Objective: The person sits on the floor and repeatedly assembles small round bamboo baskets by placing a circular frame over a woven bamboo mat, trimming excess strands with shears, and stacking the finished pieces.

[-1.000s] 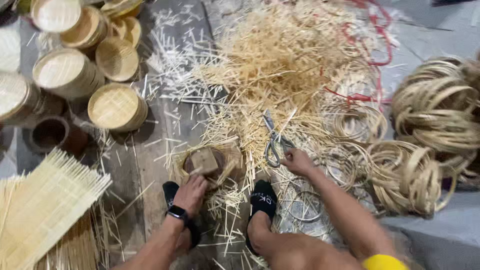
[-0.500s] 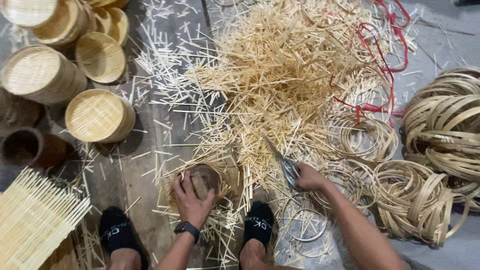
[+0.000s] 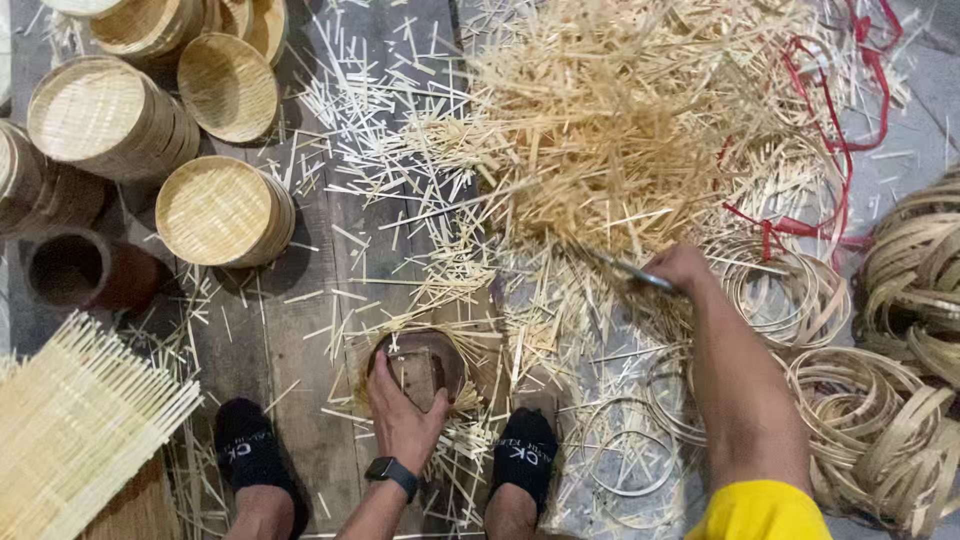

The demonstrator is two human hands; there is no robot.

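Observation:
My left hand, with a dark watch on the wrist, presses down on a small round woven bamboo piece lying on a wooden block on the floor, with loose strip ends sticking out around it. My right hand is closed on a pair of metal scissors, whose blades point left into a big heap of cut bamboo strips. My two feet in black socks rest either side of the woven piece.
Stacks of finished round bamboo baskets stand at the upper left beside a dark brown pot. A flat woven bamboo mat lies lower left. Coils of bamboo rings and red string lie right.
My right hand has lifted the scissors and swung them up toward the strip heap. My left hand stays pressed on the woven piece. The view has shifted closer.

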